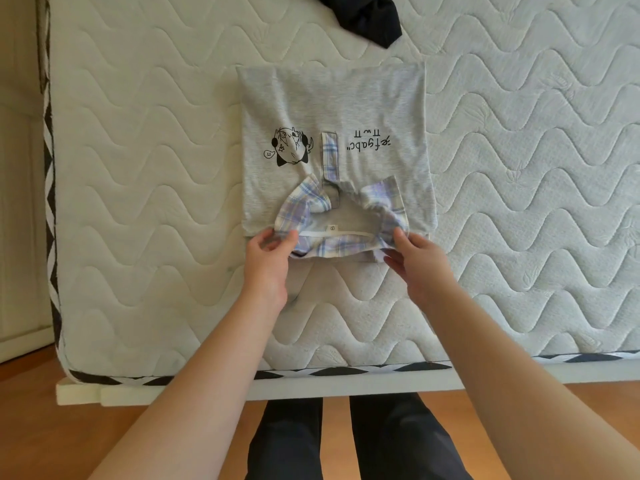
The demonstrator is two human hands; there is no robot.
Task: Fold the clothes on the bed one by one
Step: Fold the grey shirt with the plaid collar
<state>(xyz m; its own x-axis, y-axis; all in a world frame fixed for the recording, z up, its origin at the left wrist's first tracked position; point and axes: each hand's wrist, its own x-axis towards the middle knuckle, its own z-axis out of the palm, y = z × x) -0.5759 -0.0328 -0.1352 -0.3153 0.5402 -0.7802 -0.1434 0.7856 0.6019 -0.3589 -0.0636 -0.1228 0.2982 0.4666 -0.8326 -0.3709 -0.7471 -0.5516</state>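
A grey polo shirt [346, 102] lies folded into a rectangle in the middle of the white quilted mattress [156, 168], collar end towards me. It has a plaid collar [346, 242], a plaid placket, a cartoon print and upside-down lettering. My left hand [268, 258] pinches the left end of the collar between thumb and fingers. My right hand [417, 258] pinches the right end the same way. Both hands are at the shirt's near edge.
A crumpled black garment [363, 15] lies at the far edge of the view, beyond the shirt. The mattress edge with black-and-white trim [346, 370] runs in front of my legs. A wooden floor [27, 427] lies below and to the left.
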